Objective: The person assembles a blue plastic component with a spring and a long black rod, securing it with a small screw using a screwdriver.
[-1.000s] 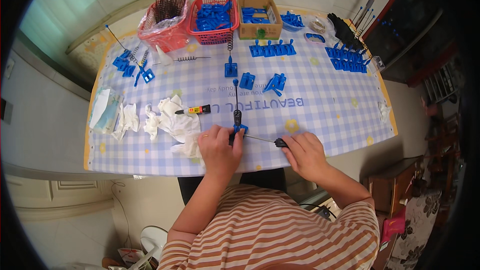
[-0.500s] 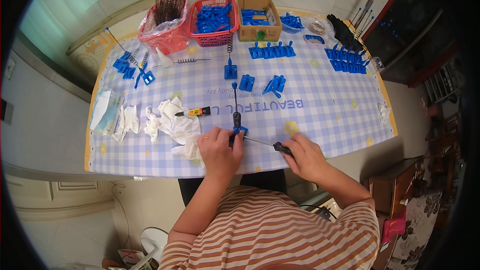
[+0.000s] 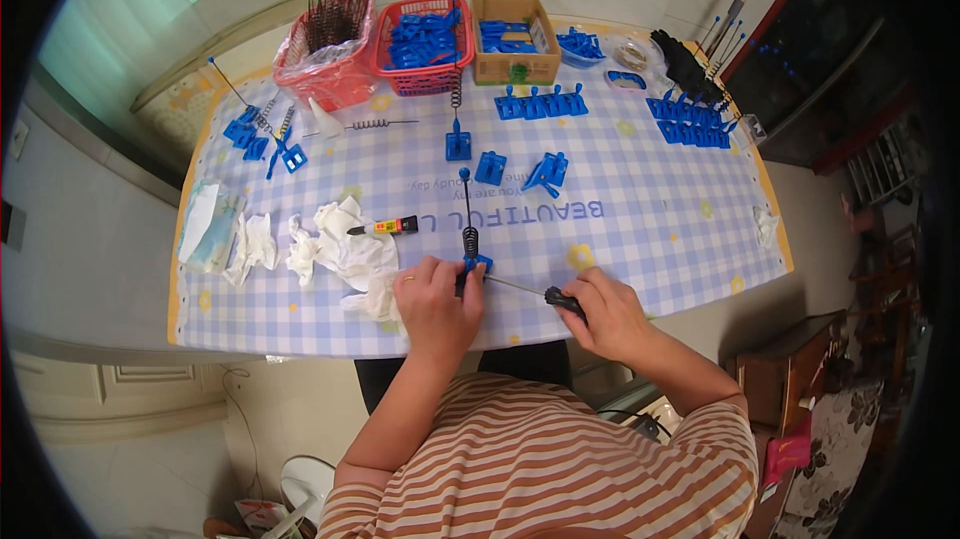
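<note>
My left hand (image 3: 436,307) is closed on a blue plastic clip (image 3: 482,264) near the table's front edge. Out of that clip rises a black rod with a coil spring (image 3: 470,242) and a blue ball on top, standing nearly upright. My right hand (image 3: 612,317) grips the black handle of a screwdriver (image 3: 563,300). Its metal shaft points left, and the tip meets the clip by my left thumb; the exact contact is hidden. Beyond my hands stand another blue clip with a spring rod (image 3: 458,145) and two loose blue pieces (image 3: 491,168).
Left of my hands lie a glue tube (image 3: 392,226), crumpled tissues (image 3: 350,247) and a tissue pack (image 3: 209,229). Along the back are a red basket of rods (image 3: 328,84), a red basket of blue parts (image 3: 425,81) and a cardboard box (image 3: 515,67). Blue clips (image 3: 690,121) stand in rows at right.
</note>
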Demonstrator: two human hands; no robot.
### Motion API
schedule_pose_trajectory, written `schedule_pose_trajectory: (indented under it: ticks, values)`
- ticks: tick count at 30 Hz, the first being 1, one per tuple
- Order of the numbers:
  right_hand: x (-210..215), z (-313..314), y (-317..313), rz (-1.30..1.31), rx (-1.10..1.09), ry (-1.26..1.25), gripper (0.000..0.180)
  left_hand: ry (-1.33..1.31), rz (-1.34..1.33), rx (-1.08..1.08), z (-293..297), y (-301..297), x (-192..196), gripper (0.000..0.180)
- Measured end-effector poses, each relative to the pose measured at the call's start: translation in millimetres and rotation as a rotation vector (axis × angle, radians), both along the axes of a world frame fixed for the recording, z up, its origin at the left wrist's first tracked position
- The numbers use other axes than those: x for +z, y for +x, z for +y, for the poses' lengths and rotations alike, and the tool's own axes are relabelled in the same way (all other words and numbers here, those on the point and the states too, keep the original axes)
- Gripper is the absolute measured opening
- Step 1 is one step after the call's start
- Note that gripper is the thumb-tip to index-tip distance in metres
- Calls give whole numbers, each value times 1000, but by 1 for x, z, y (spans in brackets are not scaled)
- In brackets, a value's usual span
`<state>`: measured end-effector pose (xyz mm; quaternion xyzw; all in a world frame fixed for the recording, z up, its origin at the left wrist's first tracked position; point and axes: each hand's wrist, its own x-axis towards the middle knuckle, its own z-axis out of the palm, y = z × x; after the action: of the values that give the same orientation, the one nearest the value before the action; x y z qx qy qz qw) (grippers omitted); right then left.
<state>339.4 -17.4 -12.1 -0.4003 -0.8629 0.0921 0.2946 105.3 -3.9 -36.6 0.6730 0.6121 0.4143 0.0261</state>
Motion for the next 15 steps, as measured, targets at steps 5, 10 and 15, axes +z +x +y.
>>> schedule_pose_trajectory:
  ticks: [5, 10, 15]
  values:
    - [2, 6, 0, -77, 15, 175, 29, 2, 4, -3, 0, -1, 0, 18]
    - [-4, 1, -5, -98, -23, 124, 26, 2, 0, -5, -1, 0, 1, 17]
    - [5, -2, -6, -10, -38, -22, 31, 6, 4, 0, 0, -1, -1, 17]
